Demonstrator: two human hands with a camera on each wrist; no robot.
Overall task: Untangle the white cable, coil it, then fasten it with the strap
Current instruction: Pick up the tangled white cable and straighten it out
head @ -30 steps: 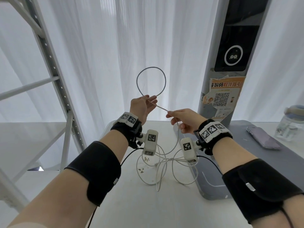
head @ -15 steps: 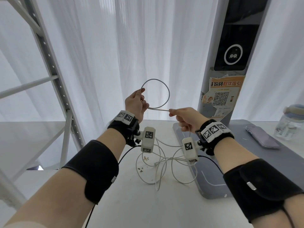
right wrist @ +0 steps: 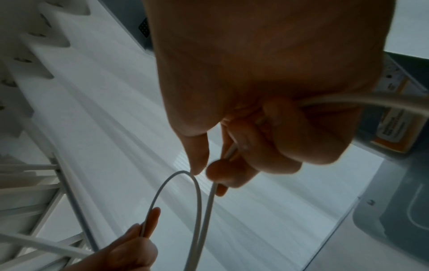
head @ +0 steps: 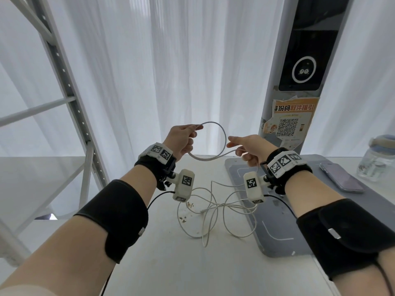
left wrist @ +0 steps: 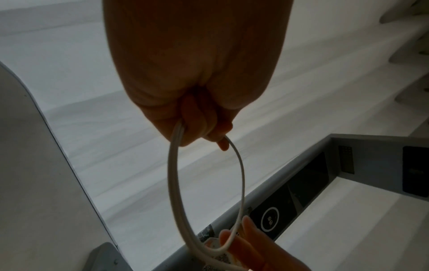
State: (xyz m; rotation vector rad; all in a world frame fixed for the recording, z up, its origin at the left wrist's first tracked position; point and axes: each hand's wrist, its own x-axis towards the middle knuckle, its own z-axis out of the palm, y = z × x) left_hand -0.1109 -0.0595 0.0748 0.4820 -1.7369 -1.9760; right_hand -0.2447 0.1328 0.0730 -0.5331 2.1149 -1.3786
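Note:
My left hand [head: 191,135] pinches the top of a small raised loop of the white cable [head: 224,139] and also holds the loop's lower strand. My right hand [head: 239,149] grips the strand leaving the loop, its index fingertip touching the loop's right side. The left wrist view shows the cable [left wrist: 242,176] hanging from my left hand [left wrist: 202,132] down to the right fingers [left wrist: 248,232]. In the right wrist view my right hand [right wrist: 216,170] holds the cable [right wrist: 199,198]. The rest of the cable lies tangled [head: 210,212] on the white table [head: 171,263]. I see no strap.
A grey pad [head: 280,236] lies on the table's right side, with a phone [head: 342,178] on it and a glass jar [head: 378,159] beyond. A grey kiosk pillar [head: 299,60] stands behind. A metal rack frame [head: 70,99] is at the left. Crumbs [head: 189,205] dot the table.
The loop has dropped lower and swung to the right between my hands. My left hand shifted its hold to the loop's top, and my right index finger now reaches out to the loop.

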